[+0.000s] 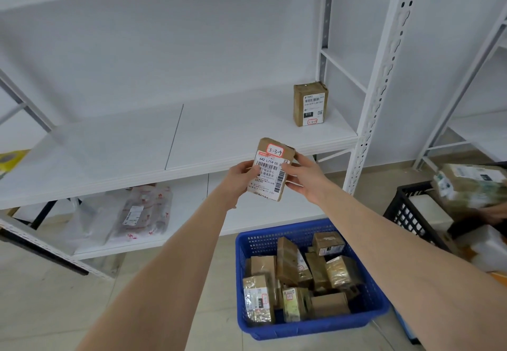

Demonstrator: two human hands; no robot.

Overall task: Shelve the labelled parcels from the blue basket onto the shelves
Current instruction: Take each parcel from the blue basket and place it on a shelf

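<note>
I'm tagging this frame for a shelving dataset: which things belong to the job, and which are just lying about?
Job: held parcel, gripped by left hand and right hand; blue basket; middle shelf; upright parcel on it.
Lying about: black crate; plastic mailer bags on the lower shelf.

Ahead of me the middle shelf [109,153] lies open across its width; one upright box [310,105] stands by the right post [367,131]. Bagged parcels [142,213] fill the left of the lower shelf [274,213].

A parcel [270,170] sits between our fingers [300,161]; beyond them, rightward, a second parcel [310,105] stands on the shelf [219,131]; beneath them, the basket [315,326] holds more parcels [299,273].
</note>
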